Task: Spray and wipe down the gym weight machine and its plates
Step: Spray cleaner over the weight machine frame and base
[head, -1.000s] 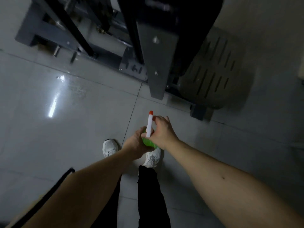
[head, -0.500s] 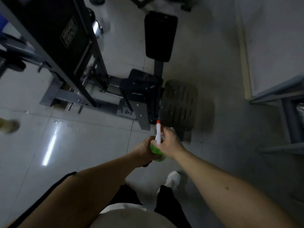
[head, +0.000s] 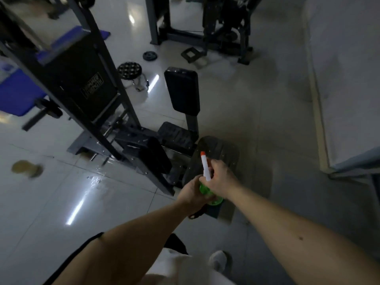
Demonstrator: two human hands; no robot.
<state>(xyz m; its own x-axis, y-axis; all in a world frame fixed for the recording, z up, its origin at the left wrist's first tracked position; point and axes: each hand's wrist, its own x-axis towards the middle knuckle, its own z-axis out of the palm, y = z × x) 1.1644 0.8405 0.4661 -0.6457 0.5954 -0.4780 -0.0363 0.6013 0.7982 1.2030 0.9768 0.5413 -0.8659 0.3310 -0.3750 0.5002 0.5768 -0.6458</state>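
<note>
Nearest me, my left hand (head: 192,194) curls round the green spray bottle (head: 205,189) and my right hand (head: 223,179) grips its white head, above the footplate (head: 224,151) of the weight machine (head: 92,85). Beyond, a loose plate (head: 150,55) lies on the tiles.

You stand on a pale, glossy tiled floor (head: 61,192). The dark weight machine (head: 92,99) rests on it ahead of you. Beyond it sit a round black stool (head: 130,69) and a small weight plate (head: 150,56). Your white shoe (head: 218,262) is planted nearest you.
</note>
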